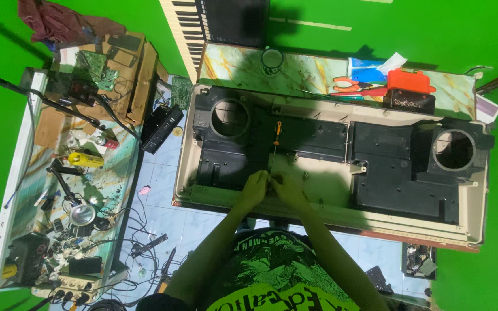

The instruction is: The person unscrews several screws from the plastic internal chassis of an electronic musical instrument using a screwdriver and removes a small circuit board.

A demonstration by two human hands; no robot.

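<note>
Left hand (pixel 254 188) and right hand (pixel 284 187) pinch the long screwdriver (pixel 274 151) at its tip on the keyboard chassis (pixel 329 190); judged best: keep shaft upright, press straight down.

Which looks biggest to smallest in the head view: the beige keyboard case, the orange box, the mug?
1. Beige keyboard case, by far the largest.
2. Orange box.
3. Mug, slightly smaller than the box; they look close, so that order is less sure.
</note>
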